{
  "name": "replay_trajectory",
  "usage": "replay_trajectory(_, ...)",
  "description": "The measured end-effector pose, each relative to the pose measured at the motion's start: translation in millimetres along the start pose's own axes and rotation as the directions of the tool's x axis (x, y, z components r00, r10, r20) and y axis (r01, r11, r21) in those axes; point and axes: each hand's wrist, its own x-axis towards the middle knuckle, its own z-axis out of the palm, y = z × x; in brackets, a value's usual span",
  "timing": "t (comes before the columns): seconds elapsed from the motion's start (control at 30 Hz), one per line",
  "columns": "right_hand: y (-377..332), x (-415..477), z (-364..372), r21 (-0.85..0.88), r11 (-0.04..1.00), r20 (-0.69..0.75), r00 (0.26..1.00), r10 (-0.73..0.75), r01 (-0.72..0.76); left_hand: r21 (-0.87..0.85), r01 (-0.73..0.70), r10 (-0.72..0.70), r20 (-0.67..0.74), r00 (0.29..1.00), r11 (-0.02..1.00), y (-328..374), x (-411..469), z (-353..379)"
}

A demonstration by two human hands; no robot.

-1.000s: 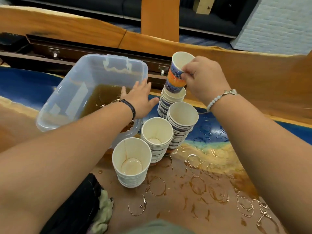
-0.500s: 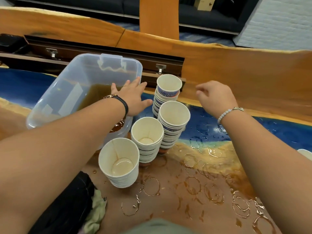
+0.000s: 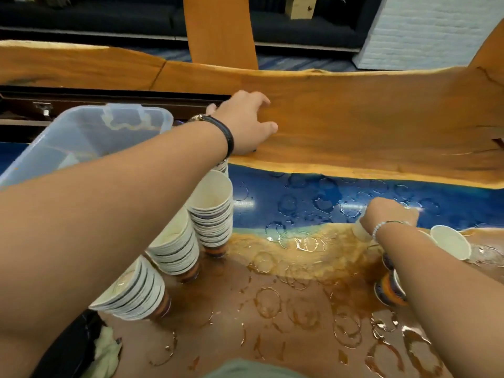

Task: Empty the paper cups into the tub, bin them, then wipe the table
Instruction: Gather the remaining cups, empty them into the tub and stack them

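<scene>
Paper cups, head view: four nested stacks (image 3: 210,214) left of centre (the far one mostly hidden), one tub (image 3: 81,137) far left, at least three loose cups (image 3: 450,245) at right. Left hand (image 3: 245,124) relaxed, holding nothing. Right hand (image 3: 390,214) down among the loose cups, grip unclear. Suggest lifting upright off the wet counter (image 3: 300,309) and pouring low over the tub.

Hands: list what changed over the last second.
The right hand set its cup on the far stack, let go and swung right, down to the loose cups; its grip is hidden. The left hand left the tub for above that stack. The other stacks and tub stayed.
</scene>
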Motion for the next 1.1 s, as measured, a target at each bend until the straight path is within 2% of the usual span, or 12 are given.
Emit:
replay_trajectory(0.1,-2,-1,1,-0.08,0.991,-0.105,0.988,-0.117,0.109,-0.001,-0.009,0.009,0.036,0.999,1.0,15,2,15)
replay_trajectory(0.27,-25,-16,-41,-0.13,0.945,-0.299,0.896,-0.327,0.301,-0.045,-0.06,0.063,0.089,0.994,0.997,19,8,27)
replay_trajectory(0.37,-51,-33,-81,-0.087,0.88,-0.446,0.772,-0.454,0.467,-0.065,-0.055,0.061,0.102,0.993,0.996,17,8,29)
replay_trajectory(0.47,-75,-67,-126,0.026,0.789,-0.534,0.675,-0.509,0.614,-0.165,-0.038,0.052,0.082,0.995,0.986,14,4,26)
replay_trajectory(0.57,-95,-109,-168,-0.097,0.712,-0.587,0.538,-0.605,0.695,-0.34,-0.063,0.053,-0.039,0.998,0.938,10,-4,15)
replay_trajectory(0.67,-115,-136,-193,-0.174,0.678,-0.657,0.428,-0.621,0.715,-0.52,0.027,-0.138,-0.175,0.975,0.854,-7,-13,-4)
replay_trajectory(0.73,-128,-148,-200,-0.117,0.638,-0.712,0.383,-0.588,0.761,-0.611,0.0,-0.188,-0.244,0.951,0.791,-23,-23,-17)
replay_trajectory(0.87,-159,-174,-200,0.058,0.473,-0.827,0.308,-0.47,0.879,-0.613,0.038,-0.274,-0.296,0.915,0.789,-58,-48,-44)
replay_trajectory(0.97,-185,-194,-187,0.103,0.348,-0.836,0.271,-0.478,0.932,-0.581,0.092,-0.331,-0.321,0.887,0.809,-96,-67,-60)
replay_trajectory(1.03,-205,-204,-172,0.072,0.334,-0.758,0.269,-0.594,0.94,-0.564,0.162,-0.393,-0.316,0.864,0.81,-124,-80,-66)
replay_trajectory(1.1,-222,-210,-158,0.012,0.37,-0.61,0.3,-0.733,0.929,-0.524,0.226,-0.43,-0.307,0.849,0.821,-146,-92,-70)
